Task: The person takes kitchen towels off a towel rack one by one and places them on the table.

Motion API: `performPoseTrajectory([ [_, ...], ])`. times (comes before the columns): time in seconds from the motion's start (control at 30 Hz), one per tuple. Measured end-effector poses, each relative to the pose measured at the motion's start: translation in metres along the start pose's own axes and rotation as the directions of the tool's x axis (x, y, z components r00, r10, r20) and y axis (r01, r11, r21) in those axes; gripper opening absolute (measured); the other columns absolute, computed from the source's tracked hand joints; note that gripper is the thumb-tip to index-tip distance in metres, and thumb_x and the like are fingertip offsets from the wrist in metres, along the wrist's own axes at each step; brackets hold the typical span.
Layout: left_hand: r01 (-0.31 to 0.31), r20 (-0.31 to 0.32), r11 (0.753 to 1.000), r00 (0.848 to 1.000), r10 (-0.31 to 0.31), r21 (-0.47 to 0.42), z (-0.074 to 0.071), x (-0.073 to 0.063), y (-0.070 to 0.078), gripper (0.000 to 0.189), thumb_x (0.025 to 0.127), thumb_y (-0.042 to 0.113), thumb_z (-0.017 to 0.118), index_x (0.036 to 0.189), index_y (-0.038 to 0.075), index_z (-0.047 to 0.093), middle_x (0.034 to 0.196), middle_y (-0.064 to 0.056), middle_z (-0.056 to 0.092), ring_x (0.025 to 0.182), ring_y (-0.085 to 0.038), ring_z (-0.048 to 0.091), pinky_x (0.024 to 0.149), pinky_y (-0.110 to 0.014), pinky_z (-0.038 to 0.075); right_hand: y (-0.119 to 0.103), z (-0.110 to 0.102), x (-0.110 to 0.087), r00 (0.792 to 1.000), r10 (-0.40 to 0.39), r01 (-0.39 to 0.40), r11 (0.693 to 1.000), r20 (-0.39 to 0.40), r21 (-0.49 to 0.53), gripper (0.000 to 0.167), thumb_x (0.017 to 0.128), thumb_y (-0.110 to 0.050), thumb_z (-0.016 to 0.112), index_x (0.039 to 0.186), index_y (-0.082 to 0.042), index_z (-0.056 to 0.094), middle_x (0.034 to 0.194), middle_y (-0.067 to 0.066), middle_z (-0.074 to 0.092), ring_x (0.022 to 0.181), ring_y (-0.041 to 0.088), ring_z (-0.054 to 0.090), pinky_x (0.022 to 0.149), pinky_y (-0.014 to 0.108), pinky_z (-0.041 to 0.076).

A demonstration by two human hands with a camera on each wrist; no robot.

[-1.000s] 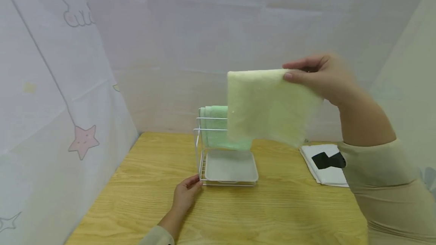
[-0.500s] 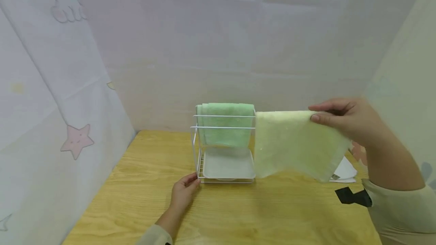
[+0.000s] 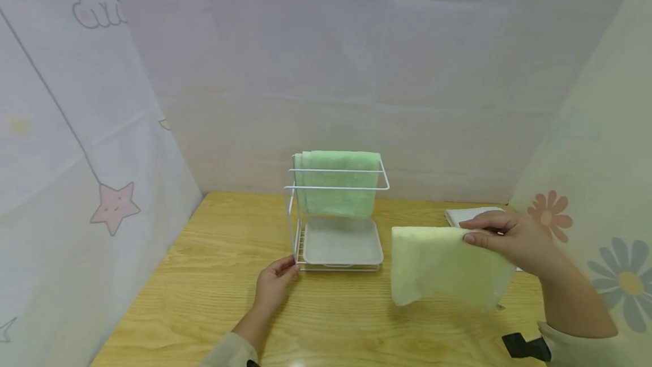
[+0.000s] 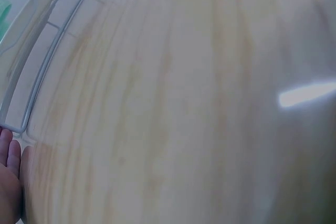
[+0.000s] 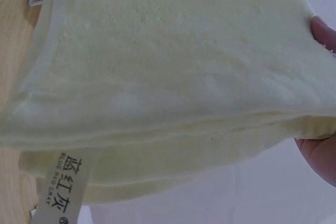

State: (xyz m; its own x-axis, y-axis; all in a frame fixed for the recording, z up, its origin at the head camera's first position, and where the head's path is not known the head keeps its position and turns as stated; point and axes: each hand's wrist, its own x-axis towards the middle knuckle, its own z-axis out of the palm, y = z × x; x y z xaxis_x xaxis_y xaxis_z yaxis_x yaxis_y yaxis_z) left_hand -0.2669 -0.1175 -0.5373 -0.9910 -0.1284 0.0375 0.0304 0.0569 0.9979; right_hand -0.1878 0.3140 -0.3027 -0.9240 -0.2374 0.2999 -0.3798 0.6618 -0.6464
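A: Your left hand (image 3: pixel 273 285) sits low, with your left forearm (image 3: pixel 252 327) slanting up to it from the bottom of the head view.
B: How are its fingers?
A: Your left thumb (image 3: pixel 291 274) and fingers pinch together. In the left wrist view you show only part of that hand, low at the left edge, fingertips upward.
B: And your right hand (image 3: pixel 517 242)?
A: You hold it raised, fingers pointing left, your right thumb (image 3: pixel 480 239) pinching from below your index finger (image 3: pixel 486 221).
B: Your right forearm (image 3: pixel 575 307) comes in from the lower right, so your arms reach inward from opposite sides.
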Motion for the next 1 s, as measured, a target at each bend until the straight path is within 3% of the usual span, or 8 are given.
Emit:
performPoseTrajectory([
  [0.13, -0.007, 0.000, 1.000, 1.000, 0.007, -0.008, -0.001, -0.001, -0.001, 0.034, 0.088, 0.004, 0.071, 0.118, -0.010, 0.064, 0.117, -0.027, 0.067, 0.084, 0.004, 0.064, 0.076, -0.012, 0.056, 0.012, 0.011, -0.010, 0.998, 0.019, -0.021, 0.999, 0.052, 0.035, 0.020, 0.090, -0.010, 0.070, 0.109, -0.013, 0.074, 0.096, -0.025, 0.066, 0.086, -0.005, 0.060, 0.068, 0.018, 0.054],
  [0.3, -0.016, 0.004, 1.000, 1.000, 0.016, -0.009, -0.002, -0.002, -0.001, 0.034, 0.088, 0.005, 0.071, 0.118, -0.011, 0.064, 0.117, -0.029, 0.066, 0.084, 0.004, 0.064, 0.076, -0.012, 0.056, 0.027, 0.029, -0.017, 0.991, -0.040, 0.018, 0.985, 0.125, 0.169, 0.018, 0.090, -0.003, 0.067, 0.107, -0.007, 0.073, 0.096, -0.021, 0.070, 0.086, -0.003, 0.063, 0.069, 0.019, 0.056],
  [0.4, -0.015, 0.011, 1.000, 1.000, 0.015, -0.011, -0.003, -0.003, -0.001, 0.035, 0.089, 0.005, 0.070, 0.119, -0.011, 0.063, 0.118, -0.029, 0.066, 0.083, 0.005, 0.064, 0.076, -0.012, 0.056, 0.037, 0.039, -0.017, 0.983, -0.011, -0.030, 0.975, 0.183, 0.220, 0.019, 0.091, -0.006, 0.067, 0.109, -0.002, 0.072, 0.096, -0.020, 0.070, 0.086, -0.001, 0.064, 0.071, 0.021, 0.057],
  [0.57, -0.006, 0.014, 1.000, 1.000, 0.006, -0.006, -0.003, -0.003, -0.001, 0.035, 0.090, 0.005, 0.069, 0.120, -0.012, 0.062, 0.119, -0.029, 0.066, 0.083, 0.006, 0.062, 0.075, -0.010, 0.055, 0.057, 0.050, -0.009, 0.966, 0.097, -0.134, 0.980, 0.238, 0.144, 0.027, 0.093, -0.020, 0.068, 0.114, -0.003, 0.070, 0.099, -0.010, 0.071, 0.088, 0.000, 0.063, 0.073, 0.023, 0.058],
  [0.73, -0.005, 0.010, 1.000, 1.000, 0.005, 0.005, -0.002, -0.005, 0.002, 0.035, 0.090, 0.006, 0.070, 0.120, -0.011, 0.062, 0.118, -0.028, 0.066, 0.085, 0.003, 0.063, 0.075, -0.010, 0.055, 0.076, 0.054, 0.002, 0.962, 0.162, -0.183, 0.980, 0.221, 0.076, 0.032, 0.093, -0.026, 0.068, 0.118, -0.005, 0.070, 0.107, 0.008, 0.071, 0.086, 0.000, 0.062, 0.071, 0.023, 0.056],
  [0.87, -0.006, 0.004, 1.000, 1.000, 0.006, 0.011, -0.002, -0.004, 0.002, 0.035, 0.089, 0.006, 0.070, 0.119, -0.011, 0.063, 0.118, -0.028, 0.066, 0.085, 0.002, 0.064, 0.075, -0.011, 0.055, 0.091, 0.058, 0.015, 0.959, 0.192, -0.199, 0.980, 0.210, 0.011, 0.035, 0.092, -0.031, 0.068, 0.119, -0.009, 0.070, 0.111, 0.009, 0.071, 0.088, 0.004, 0.061, 0.070, 0.024, 0.054],
  [1.0, 0.002, -0.005, 1.000, 1.000, -0.002, 0.003, -0.002, -0.002, 0.000, 0.034, 0.088, 0.005, 0.071, 0.118, -0.009, 0.064, 0.117, -0.027, 0.067, 0.083, 0.003, 0.064, 0.076, -0.011, 0.055, 0.106, 0.065, 0.027, 0.953, 0.209, -0.209, 0.978, 0.221, -0.021, 0.041, 0.092, -0.036, 0.068, 0.121, -0.007, 0.069, 0.114, 0.011, 0.070, 0.095, 0.016, 0.063, 0.075, 0.029, 0.055],
])
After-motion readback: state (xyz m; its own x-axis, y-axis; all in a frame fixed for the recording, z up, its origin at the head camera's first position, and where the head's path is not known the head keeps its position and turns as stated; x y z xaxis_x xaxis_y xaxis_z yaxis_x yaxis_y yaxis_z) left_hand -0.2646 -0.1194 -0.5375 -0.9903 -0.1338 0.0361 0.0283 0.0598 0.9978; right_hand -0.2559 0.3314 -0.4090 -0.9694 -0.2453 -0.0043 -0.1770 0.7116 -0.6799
